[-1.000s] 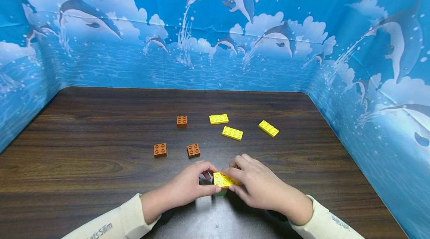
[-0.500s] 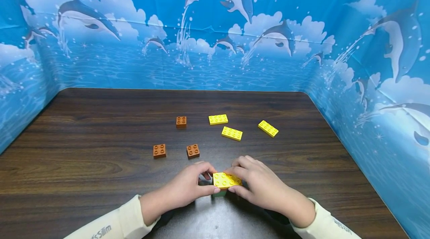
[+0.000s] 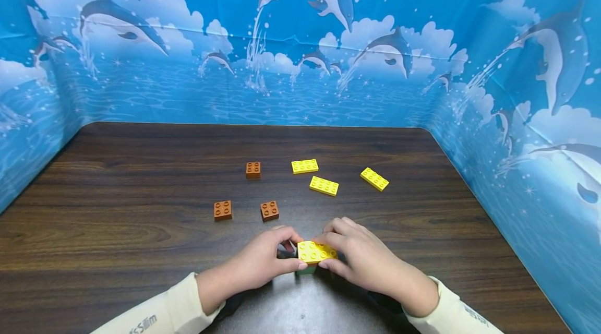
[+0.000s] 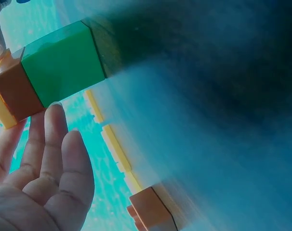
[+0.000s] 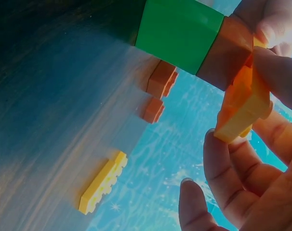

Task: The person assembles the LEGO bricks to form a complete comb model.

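Observation:
A yellow 2x4 toy brick (image 3: 312, 252) tops a small stack near the table's front. Below it come a brown brick (image 4: 19, 85) and a tall green block (image 4: 64, 62) that stands on the table. The yellow brick's right half overhangs the brown one, its hollow underside showing in the right wrist view. My left hand (image 3: 267, 254) pinches the stack's left end, thumb on the near side and fingers on the far side. With thumb and index finger, my right hand (image 3: 363, 257) pinches the overhanging right end of the yellow brick; its other fingers spread beyond.
On the dark wood table (image 3: 131, 255), three brown 2x2 bricks (image 3: 223, 210) lie behind and left of the stack. Three yellow 2x4 bricks (image 3: 324, 186) lie farther back, towards the right. A blue dolphin-print curtain (image 3: 300, 78) borders the table's back and sides.
My right fingers have slid right along the yellow brick, so more of its studs show. The left hand, the stack and the loose bricks stay in place.

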Available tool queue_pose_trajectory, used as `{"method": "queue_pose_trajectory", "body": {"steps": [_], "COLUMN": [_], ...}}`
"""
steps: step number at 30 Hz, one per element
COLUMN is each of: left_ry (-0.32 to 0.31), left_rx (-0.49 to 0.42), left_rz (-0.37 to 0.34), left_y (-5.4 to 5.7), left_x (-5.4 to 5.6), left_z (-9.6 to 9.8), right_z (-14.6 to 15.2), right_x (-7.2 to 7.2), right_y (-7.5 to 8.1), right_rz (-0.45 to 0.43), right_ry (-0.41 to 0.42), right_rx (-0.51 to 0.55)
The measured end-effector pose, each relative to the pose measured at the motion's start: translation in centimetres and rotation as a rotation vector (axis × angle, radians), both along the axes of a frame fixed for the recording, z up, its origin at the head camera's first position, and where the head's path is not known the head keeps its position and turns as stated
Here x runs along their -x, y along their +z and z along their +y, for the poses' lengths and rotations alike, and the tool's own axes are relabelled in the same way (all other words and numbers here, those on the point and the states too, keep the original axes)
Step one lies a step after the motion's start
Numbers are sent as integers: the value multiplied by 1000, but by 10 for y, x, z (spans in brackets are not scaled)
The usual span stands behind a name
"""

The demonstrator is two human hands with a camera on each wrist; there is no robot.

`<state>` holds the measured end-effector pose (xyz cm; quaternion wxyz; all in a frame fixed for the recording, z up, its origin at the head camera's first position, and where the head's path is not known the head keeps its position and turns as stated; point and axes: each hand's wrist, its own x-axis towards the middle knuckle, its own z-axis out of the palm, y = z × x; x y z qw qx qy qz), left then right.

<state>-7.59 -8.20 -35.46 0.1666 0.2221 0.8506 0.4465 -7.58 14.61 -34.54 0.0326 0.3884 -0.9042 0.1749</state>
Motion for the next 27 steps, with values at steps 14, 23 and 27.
{"method": "queue_pose_trajectory", "body": {"steps": [14, 23, 27], "left_ry": [0, -17, -36], "left_rx": [-6, -11, 0], "left_rz": [-32, -49, -33], "left_y": [-2, -1, 3], "left_x": [-1, 1, 4], "left_z": [-1, -3, -8], "right_z": [0, 2, 2], "right_x": [2, 3, 4], "right_y": [1, 0, 0], "right_rz": [-126, -204, -194], "right_ry": [-11, -11, -14], "right_rx": [9, 66, 58]}}
